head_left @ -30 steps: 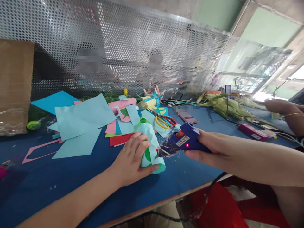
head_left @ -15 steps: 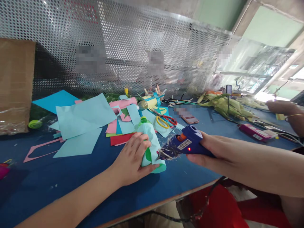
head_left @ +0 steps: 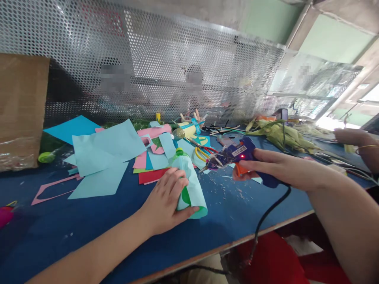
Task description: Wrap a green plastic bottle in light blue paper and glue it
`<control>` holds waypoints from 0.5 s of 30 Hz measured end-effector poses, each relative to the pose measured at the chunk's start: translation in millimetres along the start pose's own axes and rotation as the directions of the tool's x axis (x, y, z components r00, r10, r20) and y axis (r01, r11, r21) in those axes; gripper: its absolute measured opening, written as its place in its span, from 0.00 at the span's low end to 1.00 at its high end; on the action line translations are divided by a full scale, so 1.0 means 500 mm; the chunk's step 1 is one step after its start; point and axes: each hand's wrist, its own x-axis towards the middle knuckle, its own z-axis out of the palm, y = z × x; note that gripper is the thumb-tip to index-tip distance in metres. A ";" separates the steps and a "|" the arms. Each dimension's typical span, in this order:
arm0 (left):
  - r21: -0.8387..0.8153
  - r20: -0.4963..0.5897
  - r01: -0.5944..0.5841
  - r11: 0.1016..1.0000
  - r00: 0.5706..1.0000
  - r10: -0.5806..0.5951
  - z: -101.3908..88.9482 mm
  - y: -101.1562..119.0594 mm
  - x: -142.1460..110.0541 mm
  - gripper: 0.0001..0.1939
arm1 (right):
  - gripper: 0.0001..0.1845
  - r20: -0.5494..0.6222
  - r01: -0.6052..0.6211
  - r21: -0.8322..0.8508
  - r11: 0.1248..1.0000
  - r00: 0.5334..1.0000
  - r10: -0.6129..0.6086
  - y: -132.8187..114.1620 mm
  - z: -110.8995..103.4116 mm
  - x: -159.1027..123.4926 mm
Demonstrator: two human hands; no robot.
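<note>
A green-capped plastic bottle [head_left: 179, 151] lies on the blue table, wrapped in light blue paper [head_left: 196, 189]. My left hand [head_left: 170, 195] is closed over it, thumb on the paper's lower edge. My right hand [head_left: 263, 167] grips a dark blue glue gun [head_left: 247, 152] with an orange trigger and a lit red light. Stringy dried glue hangs about its nozzle, which points left and is apart from the bottle. Behind the nozzle lie scissors [head_left: 201, 153] with yellow and red handles.
Light blue paper sheets [head_left: 109, 146] and red paper [head_left: 152, 176] lie left and behind. A phone [head_left: 229, 142], corn husks [head_left: 284, 136] and a cardboard box [head_left: 22, 110] are around. A perforated metal screen [head_left: 177, 51] stands behind. Another person's hand [head_left: 353, 138] is at far right.
My right hand has lifted the glue gun up and away from the paper on the bottle and turned it, so its trigger and cord show. My left hand has stayed on the bottle.
</note>
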 end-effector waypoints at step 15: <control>0.002 0.004 -0.032 0.999 0.999 0.032 -0.018 0.009 0.012 0.16 | 0.28 -0.285 -0.212 0.389 0.896 0.897 0.337 0.220 0.114 0.075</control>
